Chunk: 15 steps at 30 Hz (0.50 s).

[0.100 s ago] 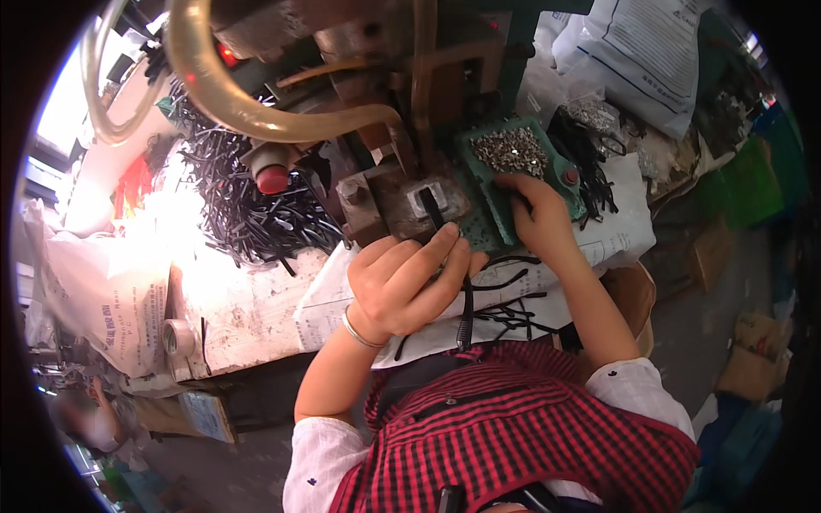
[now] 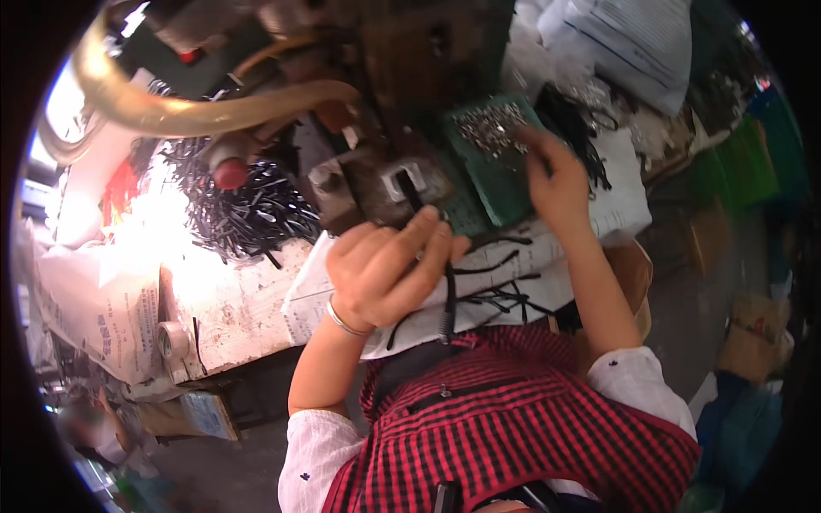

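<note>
My left hand [image 2: 385, 267] pinches a black cable [image 2: 450, 295] between thumb and fingers. The cable's upper end lies in a pale, clear-edged slot of the metal fixture [image 2: 428, 195] on the machine. Below my fingers the cable hangs toward my apron and ends in a ribbed sleeve. Off to the right, my right hand [image 2: 560, 184] reaches to the edge of a heap of small metal parts [image 2: 492, 128] on a green tray [image 2: 489, 195]. Motion smears its fingertips, so whether they hold a part does not show.
A big pile of short black strips [image 2: 256, 209] lies left of the fixture, beside a red push button [image 2: 230, 173]. Above arches a thick yellowish hose [image 2: 171, 115]. Several black pieces [image 2: 513, 295] rest on white sheeting near me. A tape roll [image 2: 173, 340] stands at the bench's left edge.
My right hand has moved farther away and rightward over the tray, to the heap's right edge. My left hand keeps its hold on the cable at the fixture. The whole view has shifted slightly.
</note>
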Motion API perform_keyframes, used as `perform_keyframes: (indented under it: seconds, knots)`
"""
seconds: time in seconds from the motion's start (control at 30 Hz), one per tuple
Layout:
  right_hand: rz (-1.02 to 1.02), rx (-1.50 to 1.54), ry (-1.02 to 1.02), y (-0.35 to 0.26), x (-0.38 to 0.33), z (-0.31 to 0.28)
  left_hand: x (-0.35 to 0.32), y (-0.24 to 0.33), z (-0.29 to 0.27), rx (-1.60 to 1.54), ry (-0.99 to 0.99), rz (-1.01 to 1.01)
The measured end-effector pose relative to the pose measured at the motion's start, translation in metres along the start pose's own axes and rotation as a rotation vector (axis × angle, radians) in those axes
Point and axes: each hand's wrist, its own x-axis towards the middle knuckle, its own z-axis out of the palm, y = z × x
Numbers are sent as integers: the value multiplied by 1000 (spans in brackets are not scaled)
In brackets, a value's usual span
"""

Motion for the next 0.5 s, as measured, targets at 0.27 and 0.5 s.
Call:
perform_keyframes:
  seconds: [0.27, 0.5]
  knots:
    - [-26, -205, 20, 30, -4, 4, 12, 4, 0, 23, 15, -77]
    - [-14, -491, 15, 27, -2, 19, -7, 37, -22, -190, 20, -440]
